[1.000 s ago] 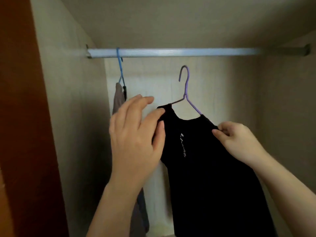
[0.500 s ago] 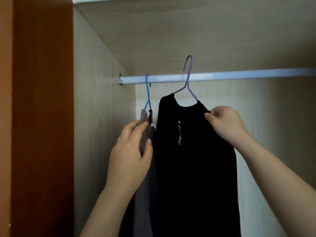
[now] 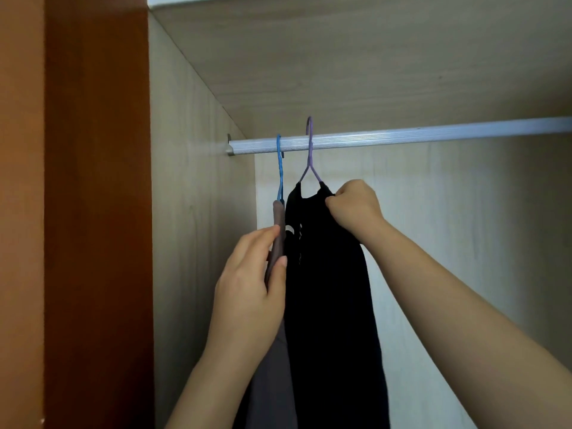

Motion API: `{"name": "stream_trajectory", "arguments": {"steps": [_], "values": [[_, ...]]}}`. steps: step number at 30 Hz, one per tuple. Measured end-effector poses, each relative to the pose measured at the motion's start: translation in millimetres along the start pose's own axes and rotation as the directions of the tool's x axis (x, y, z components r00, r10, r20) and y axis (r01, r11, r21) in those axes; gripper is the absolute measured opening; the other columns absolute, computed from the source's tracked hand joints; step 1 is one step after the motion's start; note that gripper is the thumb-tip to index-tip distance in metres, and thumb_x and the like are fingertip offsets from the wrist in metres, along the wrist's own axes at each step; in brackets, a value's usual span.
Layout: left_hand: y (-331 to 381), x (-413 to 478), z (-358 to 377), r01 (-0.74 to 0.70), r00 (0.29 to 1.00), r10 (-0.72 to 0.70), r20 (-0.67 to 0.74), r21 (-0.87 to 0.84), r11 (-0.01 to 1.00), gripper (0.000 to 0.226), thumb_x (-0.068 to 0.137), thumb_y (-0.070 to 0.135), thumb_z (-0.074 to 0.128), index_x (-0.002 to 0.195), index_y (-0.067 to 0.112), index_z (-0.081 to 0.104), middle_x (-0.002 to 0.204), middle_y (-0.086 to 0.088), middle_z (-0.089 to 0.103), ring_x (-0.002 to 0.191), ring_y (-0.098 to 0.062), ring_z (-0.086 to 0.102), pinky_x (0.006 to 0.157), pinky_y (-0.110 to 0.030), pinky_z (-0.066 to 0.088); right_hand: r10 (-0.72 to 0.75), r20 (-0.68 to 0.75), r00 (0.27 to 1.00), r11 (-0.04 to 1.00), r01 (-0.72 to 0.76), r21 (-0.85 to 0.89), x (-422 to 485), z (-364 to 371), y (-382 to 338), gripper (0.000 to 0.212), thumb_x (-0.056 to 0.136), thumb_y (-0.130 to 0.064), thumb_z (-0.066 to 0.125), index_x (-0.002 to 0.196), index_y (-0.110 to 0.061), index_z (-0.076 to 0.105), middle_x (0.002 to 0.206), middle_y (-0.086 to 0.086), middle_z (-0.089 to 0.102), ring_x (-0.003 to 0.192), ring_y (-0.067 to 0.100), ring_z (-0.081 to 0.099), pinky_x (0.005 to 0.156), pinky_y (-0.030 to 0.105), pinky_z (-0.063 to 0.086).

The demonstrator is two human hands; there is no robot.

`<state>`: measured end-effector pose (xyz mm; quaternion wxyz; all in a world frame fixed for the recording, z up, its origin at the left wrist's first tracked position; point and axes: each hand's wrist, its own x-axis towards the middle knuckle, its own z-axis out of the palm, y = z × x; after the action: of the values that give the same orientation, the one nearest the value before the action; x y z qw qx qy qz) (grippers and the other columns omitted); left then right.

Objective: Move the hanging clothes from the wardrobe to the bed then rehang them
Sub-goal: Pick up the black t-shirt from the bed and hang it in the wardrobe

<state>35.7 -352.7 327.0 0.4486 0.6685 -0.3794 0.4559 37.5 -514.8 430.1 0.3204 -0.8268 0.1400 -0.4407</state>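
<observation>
Two garments hang in the wardrobe, each on its own wire hanger, two hangers in all, under one rail (image 3: 402, 137); two hands reach up to them.

The left hand (image 3: 250, 283) is partly closed, thumb on the near side and fingers behind, pinching the sloping shoulder edge of the grey-brown garment (image 3: 278, 221); the right hand (image 3: 356, 205) is curled tight into a fist, gripping the right shoulder of the black garment (image 3: 328, 289) just below its neckline.

The grey-brown garment hangs from the blue hanger (image 3: 280, 168), whose hook sits over the rail near its left bracket; the black garment hangs just beside it on the purple hanger (image 3: 309, 150), whose hook crosses the rail and rises above it; whether that hook bears on the rail cannot be told.

The rail is pale metal, ribbed along its length; both hangers are thin coated wire with twisted necks; the black cloth falls in long, limp folds with small white lettering; the wardrobe's side wall (image 3: 198, 212) and top are pale wood-grain board; an orange-brown panel (image 3: 96, 212) stands at the left.
</observation>
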Motion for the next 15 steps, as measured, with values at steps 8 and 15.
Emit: {"name": "stream_trajectory", "arguments": {"steps": [8, 15], "values": [[8, -2, -2, 0.034, 0.999, -0.033, 0.013, -0.050, 0.998, 0.040, 0.089, 0.011, 0.054, 0.128, 0.019, 0.051, 0.123, 0.011, 0.053, 0.109, -0.005, 0.052, 0.086, -0.013, 0.039, 0.057, 0.019, 0.998, 0.995, -0.059, 0.077, -16, 8, 17, 0.041, 0.082, -0.003, 0.045, 0.050, -0.013, 0.022, 0.050, 0.003, 0.023, 0.043, 0.018, 0.022, 0.041, 0.025, 0.016], [7, -13, 2, 0.023, 1.000, -0.022, 0.009, -0.071, 0.997, 0.047, 0.088, 0.012, 0.054, 0.133, 0.019, 0.045, 0.118, 0.019, 0.046, 0.110, -0.002, 0.049, 0.090, -0.009, 0.041, 0.001, 0.070, 0.998, 0.969, -0.018, 0.245, -46, -3, 31, 0.008, 0.081, -0.009, 0.049, 0.077, -0.006, 0.055, 0.067, 0.008, 0.049, 0.060, 0.022, 0.046, 0.054, 0.026, 0.035]]}}
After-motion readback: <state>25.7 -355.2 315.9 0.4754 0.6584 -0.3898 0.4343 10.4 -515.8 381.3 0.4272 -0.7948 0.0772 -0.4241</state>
